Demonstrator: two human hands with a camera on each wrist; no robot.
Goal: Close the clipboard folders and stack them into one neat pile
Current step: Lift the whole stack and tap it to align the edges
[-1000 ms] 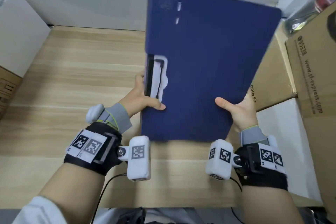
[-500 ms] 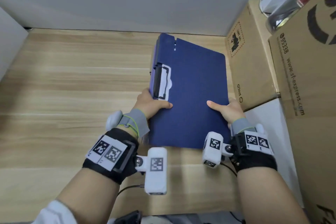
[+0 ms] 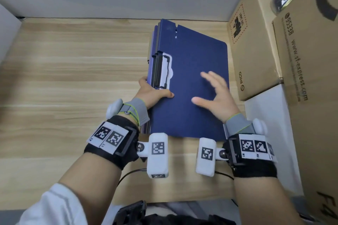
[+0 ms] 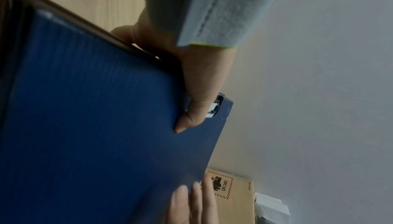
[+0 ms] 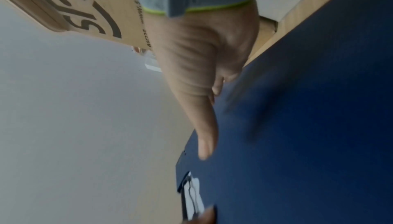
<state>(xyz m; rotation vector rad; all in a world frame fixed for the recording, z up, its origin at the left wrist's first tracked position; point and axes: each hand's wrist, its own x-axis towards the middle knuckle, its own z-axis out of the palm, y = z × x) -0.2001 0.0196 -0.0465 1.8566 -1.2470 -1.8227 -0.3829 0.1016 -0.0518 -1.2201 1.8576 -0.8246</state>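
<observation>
A blue clipboard folder (image 3: 193, 82) is lying closed on top of a pile of other folders (image 3: 152, 55) on the wooden table (image 3: 73, 78), at about one o'clock. The left hand (image 3: 151, 93) is gripping the pile's left edge at nine o'clock, thumb on top. The right hand (image 3: 215, 97) is spreading its fingers flat over the blue cover. Cardboard boxes (image 3: 256, 51) are standing at three o'clock.

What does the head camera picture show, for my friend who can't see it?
A pile of closed blue clipboard folders lies on a wooden table. The left hand holds the pile's left edge, thumb on top, while the right hand is open over the cover. Cardboard boxes stand to the right.
</observation>
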